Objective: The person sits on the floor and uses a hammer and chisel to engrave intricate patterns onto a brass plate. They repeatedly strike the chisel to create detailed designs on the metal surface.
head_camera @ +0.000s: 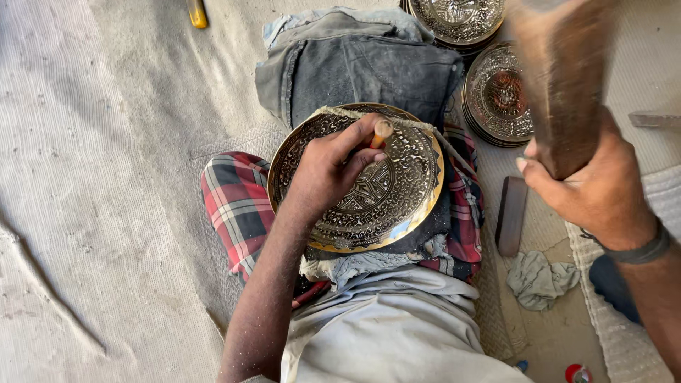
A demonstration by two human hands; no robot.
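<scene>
While the left hand (328, 170) rests on the engraved brass plate (383, 206), its fingers (355, 138) are closed around a short punch (381, 132) whose tip stands on the plate's patterned face. That plate lies tilted on a folded grey cloth pad (369, 67) across the person's lap, over red checked fabric (237, 202). Raised at the right (blurred in the picture), a wooden mallet (564, 78) is gripped by the right hand (599, 188), fingers wrapped tight about its lower end. Two stacks of similar plates (496, 96) sit on the floor beyond, near a dark block (511, 216) and a crumpled rag (539, 280).
</scene>
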